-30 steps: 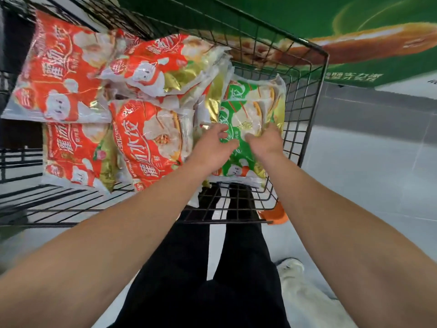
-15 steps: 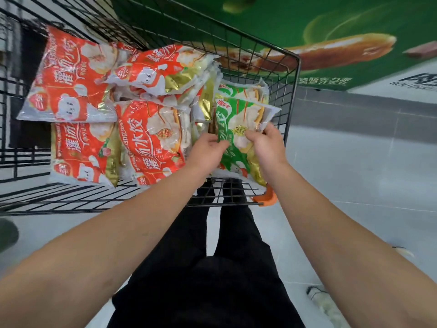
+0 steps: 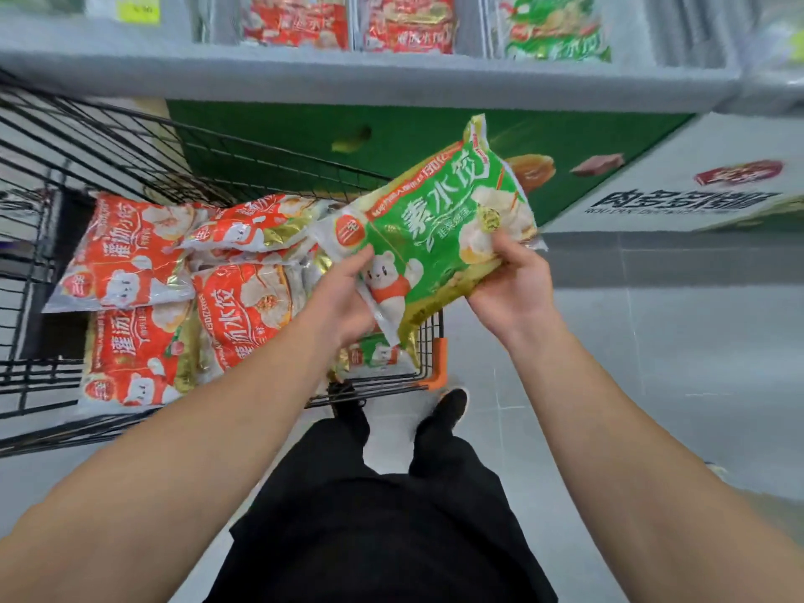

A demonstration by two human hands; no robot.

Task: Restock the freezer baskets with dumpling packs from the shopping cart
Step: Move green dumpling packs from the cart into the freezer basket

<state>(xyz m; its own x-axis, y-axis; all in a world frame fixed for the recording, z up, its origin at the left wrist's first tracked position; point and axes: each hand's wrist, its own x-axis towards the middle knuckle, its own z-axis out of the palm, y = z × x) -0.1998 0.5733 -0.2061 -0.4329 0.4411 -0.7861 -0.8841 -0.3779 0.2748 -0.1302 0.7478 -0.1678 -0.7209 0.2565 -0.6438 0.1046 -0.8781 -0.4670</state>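
Shop aisle, grey floor, freezer (image 3: 370, 76) beyond the cart (image 3: 130, 158): one green dumpling pack (image 3: 435, 228), raised above the cart's near corner, left hand (image 3: 343, 298) and right hand (image 3: 513, 289) gripping its lower edges; probably slick, floppy, lumpy, best held at both ends.

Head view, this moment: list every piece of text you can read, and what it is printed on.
"素水饺" – green dumpling pack, gripped by left hand and right hand.
"130亿" – same pack, red band.
"水饺" – red dumpling pack in the shopping cart.
Freezer side panel: large characters, too blurred.
Packs in the freezer baskets: blurred, unreadable.
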